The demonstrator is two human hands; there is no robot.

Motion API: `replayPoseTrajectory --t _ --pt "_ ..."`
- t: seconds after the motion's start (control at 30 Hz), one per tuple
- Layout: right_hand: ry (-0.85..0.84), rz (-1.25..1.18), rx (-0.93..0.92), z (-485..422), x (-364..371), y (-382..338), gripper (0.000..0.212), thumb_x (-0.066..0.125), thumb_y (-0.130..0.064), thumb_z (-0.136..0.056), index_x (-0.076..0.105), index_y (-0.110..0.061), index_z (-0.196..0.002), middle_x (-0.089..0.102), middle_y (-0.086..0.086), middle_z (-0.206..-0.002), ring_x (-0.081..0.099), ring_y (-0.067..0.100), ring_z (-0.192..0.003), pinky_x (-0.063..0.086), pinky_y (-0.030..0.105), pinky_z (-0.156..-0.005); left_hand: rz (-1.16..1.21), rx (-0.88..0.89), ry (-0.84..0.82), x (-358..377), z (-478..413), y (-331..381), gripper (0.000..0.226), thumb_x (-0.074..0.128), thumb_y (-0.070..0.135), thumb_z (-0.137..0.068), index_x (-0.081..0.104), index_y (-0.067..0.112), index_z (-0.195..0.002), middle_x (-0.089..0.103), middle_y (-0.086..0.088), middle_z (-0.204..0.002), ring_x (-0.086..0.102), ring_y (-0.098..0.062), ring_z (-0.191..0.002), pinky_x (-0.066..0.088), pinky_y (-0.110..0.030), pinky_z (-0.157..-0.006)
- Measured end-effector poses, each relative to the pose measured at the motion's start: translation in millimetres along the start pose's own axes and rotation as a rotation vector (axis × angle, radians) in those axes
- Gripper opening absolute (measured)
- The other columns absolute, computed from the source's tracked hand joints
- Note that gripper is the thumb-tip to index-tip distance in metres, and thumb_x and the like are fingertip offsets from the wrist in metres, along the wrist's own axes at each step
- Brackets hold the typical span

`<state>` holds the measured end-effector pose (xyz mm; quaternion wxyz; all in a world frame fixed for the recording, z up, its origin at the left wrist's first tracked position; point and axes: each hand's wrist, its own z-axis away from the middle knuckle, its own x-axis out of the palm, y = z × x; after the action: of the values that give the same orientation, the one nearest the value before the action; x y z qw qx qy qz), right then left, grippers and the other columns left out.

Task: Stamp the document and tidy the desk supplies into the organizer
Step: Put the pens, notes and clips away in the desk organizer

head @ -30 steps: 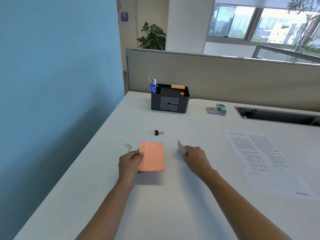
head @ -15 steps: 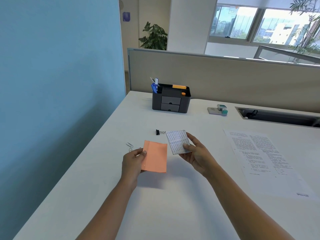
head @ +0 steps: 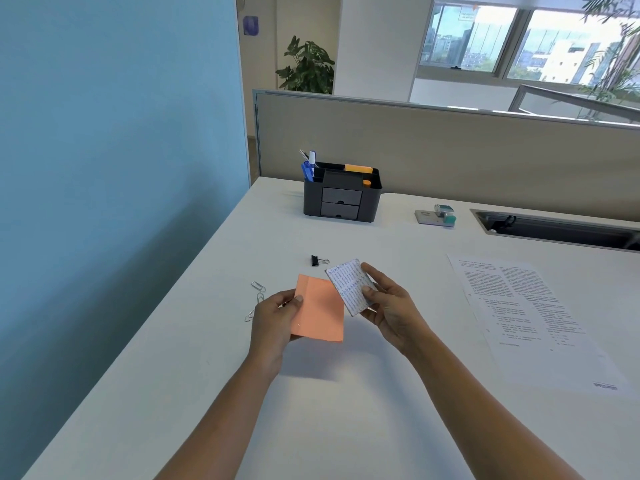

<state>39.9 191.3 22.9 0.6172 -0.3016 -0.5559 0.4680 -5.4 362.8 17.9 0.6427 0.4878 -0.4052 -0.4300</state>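
Head: binder clip [head: 318, 260], paperclips [head: 257, 299] near orange pad [head: 320, 310].

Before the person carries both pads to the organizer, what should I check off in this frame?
1. Left hand grips orange pad: ok.
2. Right hand grips white printed pack: ok.
3. Way to organizer open, only binder clip between: ok.
4. Free slot in organizer: cannot tell.
5. Paper clips stowed: not ok, lying loose.
6. Document stamped: cannot tell.
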Motion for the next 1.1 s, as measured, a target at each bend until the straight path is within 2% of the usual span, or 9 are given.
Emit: replayPoseTrajectory --t 0.13,0.23,0.33,0.4,0.53,0.67,0.87,0.97,1.1 --pt "0.016 0.032 -0.006 -2.2 0.5 5.3 0.035 0.045 0.008 -0.091 0.056 -0.010 -0.119 0.060 0.003 -0.093 0.055 0.016 -0.079 0.056 0.022 -0.056 0.021 0.013 -0.058 3.0 0.9 0.3 0.018 0.058 0.012 -0.089 0.062 0.014 -0.107 0.063 -0.006 -0.093 0.060 -0.013 -0.077 0.053 -0.020 -0.054" --pt "0.034 0.083 -0.013 -3.2 1.2 8.3 0.033 0.047 0.008 -0.091 0.056 -0.008 -0.118 0.061 0.003 -0.090 0.055 0.013 -0.077 0.054 0.023 -0.061 0.034 0.031 -0.098 4.7 1.2 -0.3 0.029 0.063 0.012 -0.085 0.061 0.011 -0.114 0.066 -0.008 -0.089 0.063 -0.014 -0.075 0.053 -0.018 -0.053" --pt "0.033 0.127 -0.029 -4.2 2.1 11.3 0.033 0.046 0.007 -0.091 0.056 -0.008 -0.119 0.061 0.004 -0.092 0.057 0.013 -0.078 0.053 0.023 -0.063 0.044 0.062 -0.124 6.1 2.1 -0.2 0.029 0.067 0.012 -0.082 0.062 0.015 -0.110 0.071 0.005 -0.071 0.067 -0.006 -0.065 0.052 -0.017 -0.052" --pt "0.023 0.147 -0.029 -3.3 4.5 13.1 0.032 0.046 0.007 -0.091 0.056 -0.008 -0.118 0.061 0.004 -0.095 0.058 0.014 -0.080 0.055 0.021 -0.062 0.025 0.080 -0.133 6.8 2.0 -1.0 0.031 0.070 0.012 -0.079 0.063 0.017 -0.109 0.073 0.011 -0.068 0.067 -0.001 -0.062 0.053 -0.019 -0.055" --pt "-0.002 0.133 0.007 -0.9 10.5 15.6 0.029 0.046 0.005 -0.092 0.057 -0.010 -0.114 0.061 0.007 -0.100 0.058 0.015 -0.081 0.056 0.020 -0.060 0.026 0.088 -0.136 6.1 1.7 -2.9 0.033 0.071 0.010 -0.077 0.065 0.018 -0.109 0.074 0.012 -0.073 0.068 -0.006 -0.067 0.054 -0.022 -0.059" --pt "-0.014 0.002 0.094 -1.3 12.7 14.0 0.032 0.043 0.006 -0.092 0.054 -0.002 -0.121 0.059 0.013 -0.105 0.058 0.018 -0.083 0.057 0.020 -0.058 0.088 0.086 -0.158 4.6 2.5 -2.1 0.029 0.071 0.008 -0.077 0.065 0.025 -0.100 0.074 0.010 -0.072 0.068 -0.003 -0.066 0.053 -0.018 -0.056" --pt "-0.018 -0.031 0.053 0.9 13.1 9.5 0.035 0.045 0.005 -0.092 0.052 -0.009 -0.122 0.062 0.004 -0.097 0.058 0.015 -0.086 0.056 0.024 -0.063 0.164 0.005 -0.175 0.6 -0.7 -1.6 0.018 0.065 0.006 -0.082 0.067 0.023 -0.088 0.073 0.007 -0.068 0.069 -0.006 -0.063 0.056 -0.021 -0.059" --pt "-0.074 0.040 -0.088 2.8 13.0 4.7 0.028 0.048 0.004 -0.089 0.060 -0.012 -0.109 0.066 -0.003 -0.094 0.060 0.010 -0.088 0.051 0.027 -0.078 0.181 -0.057 -0.171 -2.6 -3.0 -2.3 0.014 0.058 0.005 -0.087 0.066 0.016 -0.087 0.072 0.005 -0.064 0.068 -0.007 -0.057 0.056 -0.019 -0.054" --pt "-0.131 0.214 -0.273 6.5 13.5 -1.3 0.028 0.050 0.011 -0.086 0.063 -0.012 -0.078 0.069 -0.010 -0.077 0.063 0.003 -0.079 0.047 0.018 -0.079 0.194 -0.133 -0.154 -6.2 -5.7 -2.9 0.016 0.051 0.005 -0.092 0.065 0.011 -0.088 0.070 0.003 -0.060 0.066 -0.007 -0.052 0.055 -0.019 -0.052"
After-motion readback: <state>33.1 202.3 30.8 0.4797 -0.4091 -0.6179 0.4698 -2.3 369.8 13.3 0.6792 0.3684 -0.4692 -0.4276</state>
